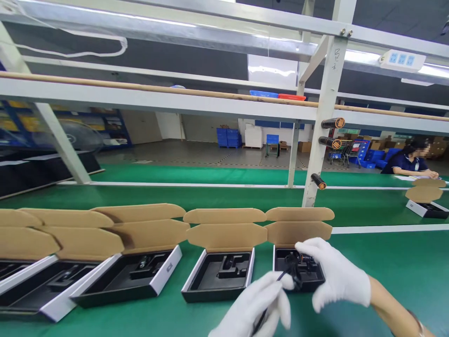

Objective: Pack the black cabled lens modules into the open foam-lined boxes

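Person sits past far-right corner of surface; blue tray, red tray above shelf edge; blue crates on floor.

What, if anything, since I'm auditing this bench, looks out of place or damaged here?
Nothing looks spilled or damaged. Only the lone box at far right stands out, sitting beyond the white strip, apart from the row of open boxes.
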A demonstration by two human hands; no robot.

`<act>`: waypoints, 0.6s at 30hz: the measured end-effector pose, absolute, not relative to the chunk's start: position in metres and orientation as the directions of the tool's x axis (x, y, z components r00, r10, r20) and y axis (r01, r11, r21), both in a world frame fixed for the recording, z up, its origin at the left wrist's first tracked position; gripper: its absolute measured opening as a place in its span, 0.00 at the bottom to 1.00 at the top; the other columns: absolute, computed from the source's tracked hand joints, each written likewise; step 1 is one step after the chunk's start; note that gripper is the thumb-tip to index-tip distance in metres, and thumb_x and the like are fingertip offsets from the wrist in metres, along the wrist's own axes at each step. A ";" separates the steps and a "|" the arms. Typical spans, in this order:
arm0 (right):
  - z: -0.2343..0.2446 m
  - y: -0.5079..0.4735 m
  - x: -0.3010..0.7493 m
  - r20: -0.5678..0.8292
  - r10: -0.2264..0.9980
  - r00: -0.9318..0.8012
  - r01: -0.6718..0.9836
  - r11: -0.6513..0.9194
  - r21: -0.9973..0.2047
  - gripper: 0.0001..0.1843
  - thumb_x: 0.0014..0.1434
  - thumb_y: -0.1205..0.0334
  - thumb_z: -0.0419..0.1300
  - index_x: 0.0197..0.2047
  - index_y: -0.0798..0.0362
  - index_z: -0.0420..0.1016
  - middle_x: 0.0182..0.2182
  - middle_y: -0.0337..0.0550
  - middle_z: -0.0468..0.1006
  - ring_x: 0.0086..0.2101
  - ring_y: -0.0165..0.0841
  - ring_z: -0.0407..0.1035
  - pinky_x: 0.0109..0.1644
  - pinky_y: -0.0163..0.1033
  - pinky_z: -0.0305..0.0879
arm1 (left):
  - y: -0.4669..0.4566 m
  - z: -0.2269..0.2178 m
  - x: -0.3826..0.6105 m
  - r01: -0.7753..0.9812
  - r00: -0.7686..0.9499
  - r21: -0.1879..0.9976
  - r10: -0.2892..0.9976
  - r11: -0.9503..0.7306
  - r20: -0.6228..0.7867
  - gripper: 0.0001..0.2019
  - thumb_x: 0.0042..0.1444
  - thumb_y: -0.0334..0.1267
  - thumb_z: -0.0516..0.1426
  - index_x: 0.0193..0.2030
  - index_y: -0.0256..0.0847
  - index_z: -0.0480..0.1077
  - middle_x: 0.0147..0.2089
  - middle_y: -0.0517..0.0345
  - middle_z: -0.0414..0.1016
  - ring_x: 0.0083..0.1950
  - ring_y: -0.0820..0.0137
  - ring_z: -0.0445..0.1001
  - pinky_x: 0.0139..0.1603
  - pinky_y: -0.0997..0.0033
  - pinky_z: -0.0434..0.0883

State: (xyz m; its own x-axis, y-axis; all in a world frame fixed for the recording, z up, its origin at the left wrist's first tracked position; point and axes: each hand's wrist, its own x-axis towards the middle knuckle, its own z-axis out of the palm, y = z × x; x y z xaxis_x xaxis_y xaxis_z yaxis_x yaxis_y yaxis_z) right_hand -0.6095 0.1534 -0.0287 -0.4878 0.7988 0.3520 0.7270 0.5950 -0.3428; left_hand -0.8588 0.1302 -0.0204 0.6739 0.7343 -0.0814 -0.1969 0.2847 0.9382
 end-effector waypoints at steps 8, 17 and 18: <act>-0.010 0.131 -0.625 0.314 0.946 -0.084 0.620 0.296 -0.726 0.14 0.55 0.68 0.54 0.45 0.47 0.70 0.39 0.38 0.78 0.35 0.32 0.74 0.43 0.39 0.71 | 0.196 0.021 -0.826 0.355 0.578 0.825 0.797 -0.440 0.177 0.12 0.60 0.44 0.51 0.34 0.43 0.73 0.38 0.60 0.76 0.40 0.69 0.69 0.43 0.72 0.64; -0.015 0.154 -0.608 0.303 0.949 -0.086 0.895 0.207 -0.395 0.17 0.59 0.65 0.50 0.47 0.47 0.75 0.38 0.42 0.74 0.38 0.34 0.70 0.43 0.39 0.67 | 0.230 -0.010 -0.778 0.274 0.849 0.872 0.528 -0.406 -0.021 0.26 0.63 0.52 0.37 0.47 0.40 0.70 0.33 0.59 0.75 0.29 0.70 0.71 0.44 0.67 0.72; -0.017 0.156 -0.604 0.269 0.959 -0.096 0.931 0.181 -0.316 0.14 0.60 0.63 0.51 0.42 0.47 0.77 0.38 0.42 0.73 0.37 0.34 0.70 0.41 0.39 0.67 | 0.233 -0.012 -0.781 0.289 0.863 0.865 0.504 -0.410 -0.049 0.25 0.63 0.53 0.40 0.49 0.41 0.70 0.32 0.60 0.74 0.27 0.71 0.71 0.40 0.68 0.73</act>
